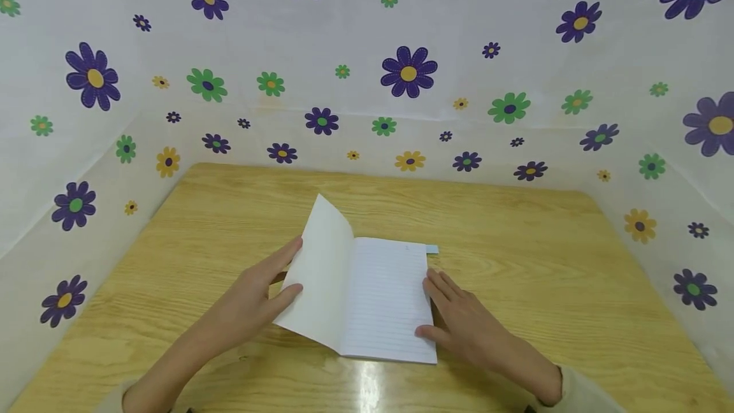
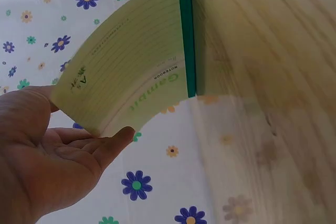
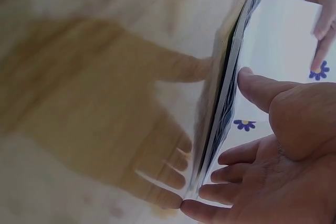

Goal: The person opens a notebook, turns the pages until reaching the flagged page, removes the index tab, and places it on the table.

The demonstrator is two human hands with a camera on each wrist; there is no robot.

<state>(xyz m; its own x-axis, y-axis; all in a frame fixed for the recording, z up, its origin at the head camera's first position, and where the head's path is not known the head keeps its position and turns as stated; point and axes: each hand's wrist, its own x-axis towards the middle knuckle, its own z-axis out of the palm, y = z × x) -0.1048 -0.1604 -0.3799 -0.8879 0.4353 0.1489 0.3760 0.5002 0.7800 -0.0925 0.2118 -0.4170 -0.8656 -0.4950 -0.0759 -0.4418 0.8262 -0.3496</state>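
Observation:
An open notebook [image 1: 390, 298] lies on the wooden table, its lined right page facing up. Its front cover [image 2: 121, 61], pale green outside with "Gambil" and "NOTEBOOK" printed on it and a dark green spine strip, stands tilted up and bowed. My left hand [image 1: 258, 301] holds the cover's outer edge, thumb on the white inner side and fingers behind. At the right edge of the page block rests my right hand [image 1: 467, 324], thumb on the page and fingers fairly straight along the edge. A light blue tab [image 1: 432, 249] sticks out at the top right corner.
The wooden table [image 1: 545, 253] has a glossy surface that reflects light near its front edge. A white cloth [image 1: 355, 30] with purple, green and yellow flowers encloses it at the back and both sides.

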